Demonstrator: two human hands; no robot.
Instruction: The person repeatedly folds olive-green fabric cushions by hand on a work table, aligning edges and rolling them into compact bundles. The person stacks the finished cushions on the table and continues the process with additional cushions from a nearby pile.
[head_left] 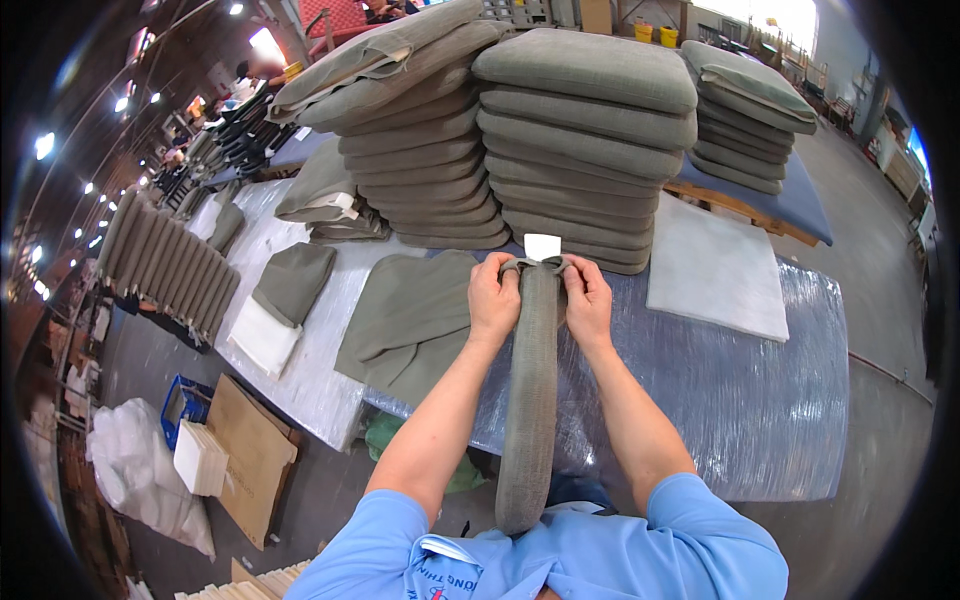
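Note:
A grey-green fabric cushion [530,400] stands on edge between my forearms, its near end against my shirt. At its far end, my left hand [495,297] grips the cover's edge with closed fingers. Opposite it, my right hand [587,300] pinches the other side of the same edge. A small white label [542,246] sticks up between the two hands. Just left of my left hand, a loose grey-green cover [405,320] lies flat on the plastic-wrapped table [700,410].
Tall stacks of grey-green cushions [585,130] rise right behind my hands. A white foam pad [715,265] lies to the right. Farther left are a half-covered white pad [262,335] and a row of cushions [165,260]. Cardboard [245,460] and a plastic bag [145,465] sit on the floor.

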